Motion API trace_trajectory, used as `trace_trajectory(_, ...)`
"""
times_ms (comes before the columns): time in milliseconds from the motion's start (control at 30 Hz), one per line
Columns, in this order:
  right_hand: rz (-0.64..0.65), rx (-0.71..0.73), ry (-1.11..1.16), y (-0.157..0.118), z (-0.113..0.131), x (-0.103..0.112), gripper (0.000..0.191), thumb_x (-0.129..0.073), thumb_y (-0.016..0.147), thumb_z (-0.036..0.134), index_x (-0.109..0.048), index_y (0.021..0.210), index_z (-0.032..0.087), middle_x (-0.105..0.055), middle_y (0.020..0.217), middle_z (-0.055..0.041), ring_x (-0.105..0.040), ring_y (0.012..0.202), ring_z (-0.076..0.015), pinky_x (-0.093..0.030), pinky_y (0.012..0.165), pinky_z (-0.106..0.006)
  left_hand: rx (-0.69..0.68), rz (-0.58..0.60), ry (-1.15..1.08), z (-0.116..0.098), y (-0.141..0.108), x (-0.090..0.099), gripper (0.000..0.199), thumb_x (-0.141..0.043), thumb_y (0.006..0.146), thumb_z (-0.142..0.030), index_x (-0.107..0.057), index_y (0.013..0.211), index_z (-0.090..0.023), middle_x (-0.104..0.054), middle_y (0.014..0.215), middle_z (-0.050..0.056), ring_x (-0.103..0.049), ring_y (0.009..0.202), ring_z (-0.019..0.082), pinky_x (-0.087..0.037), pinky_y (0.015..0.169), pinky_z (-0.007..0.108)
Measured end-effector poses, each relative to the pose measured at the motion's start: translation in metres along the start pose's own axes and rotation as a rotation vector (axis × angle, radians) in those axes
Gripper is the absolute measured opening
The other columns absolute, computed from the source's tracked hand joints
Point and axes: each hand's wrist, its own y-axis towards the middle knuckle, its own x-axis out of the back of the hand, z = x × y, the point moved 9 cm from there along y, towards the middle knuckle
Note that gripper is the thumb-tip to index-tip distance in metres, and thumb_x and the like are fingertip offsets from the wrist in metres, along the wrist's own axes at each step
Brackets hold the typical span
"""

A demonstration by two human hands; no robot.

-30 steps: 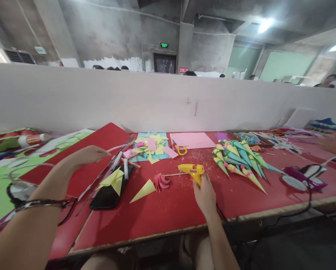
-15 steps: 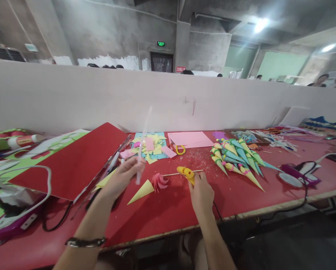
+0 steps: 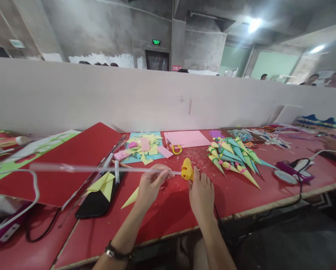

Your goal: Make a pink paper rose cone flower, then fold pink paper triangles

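My left hand [image 3: 151,189] pinches a long translucent glue stick [image 3: 100,168], which stretches level out to the left. The stick's right end meets the back of a yellow hot glue gun [image 3: 187,170]; I cannot tell how far inside it sits. My right hand [image 3: 201,192] is wrapped round the glue gun, just above the red table. Under my left wrist, a pale yellow paper cone [image 3: 130,199] lies partly covered. The pink fringed paper flower is almost wholly hidden behind my left hand.
Left are a black phone [image 3: 92,205] with folded yellow paper [image 3: 108,185] on it and a red board [image 3: 69,168]. Behind lie paper scraps [image 3: 148,144] and yellow-handled scissors [image 3: 177,150]. Finished paper cones [image 3: 235,153] are heaped right. Another person's arm [image 3: 335,148] shows at the right edge.
My left hand has moved right and swung the glue stick from upright to level, bringing its end to the glue gun. The gun has turned in my right hand.
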Motion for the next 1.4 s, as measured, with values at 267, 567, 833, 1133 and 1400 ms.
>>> trace_trajectory(267, 0.067, -0.019, 0.056, 0.0, -0.003, -0.001, 0.043, -0.05, 0.084, 0.021, -0.045, 0.126, 0.026, -0.059, 0.091, -0.0053, -0.059, 0.081, -0.0206, -0.04, 0.067, -0.029, -0.254, 0.024, 0.274, -0.023, -0.011, -0.004, 0.014, -0.058, 0.077, -0.025, -0.07, 0.073, -0.021, -0.07, 0.075, 0.004, -0.064, 0.07, 0.017, -0.053, 0.066, 0.028)
trace_trajectory(567, 0.061, -0.024, 0.062, -0.002, 0.0, -0.002, 0.045, -0.051, 0.083, 0.019, -0.044, 0.127, 0.024, -0.059, 0.093, -0.006, -0.058, 0.085, -0.0215, -0.039, 0.072, -0.03, -0.531, 0.151, 0.502, -0.03, -0.022, -0.021, 0.012, -0.058, 0.078, -0.018, -0.069, 0.081, -0.02, -0.071, 0.076, 0.004, -0.065, 0.07, 0.015, -0.054, 0.067, 0.023)
trace_trajectory(833, 0.07, -0.034, 0.076, -0.003, -0.002, -0.003, 0.041, -0.05, 0.083, 0.019, -0.048, 0.124, 0.022, -0.059, 0.092, -0.0066, -0.059, 0.084, -0.0208, -0.039, 0.07, -0.029, -0.648, 0.125, 0.596, -0.039, -0.033, -0.025, 0.015, -0.052, 0.082, -0.015, -0.066, 0.083, -0.018, -0.07, 0.082, 0.005, -0.065, 0.074, 0.013, -0.053, 0.071, 0.022)
trace_trajectory(1133, 0.058, -0.045, 0.058, -0.004, -0.001, -0.001, 0.041, -0.049, 0.084, 0.021, -0.045, 0.125, 0.022, -0.059, 0.095, -0.0072, -0.058, 0.086, -0.0213, -0.039, 0.073, -0.031, -0.763, 0.164, 0.739, -0.037, -0.041, -0.032, 0.017, -0.047, 0.085, -0.017, -0.063, 0.088, -0.018, -0.07, 0.084, 0.006, -0.066, 0.078, 0.013, -0.053, 0.071, 0.023)
trace_trajectory(1400, 0.042, -0.015, -0.024, -0.006, 0.0, 0.0, 0.039, -0.042, 0.085, 0.013, -0.045, 0.124, 0.017, -0.058, 0.098, -0.0093, -0.055, 0.091, -0.0224, -0.038, 0.074, -0.033, -0.77, 0.15, 0.767, -0.028, -0.042, -0.032, 0.015, -0.05, 0.084, -0.019, -0.063, 0.09, -0.019, -0.07, 0.084, 0.005, -0.066, 0.077, 0.014, -0.053, 0.068, 0.022)
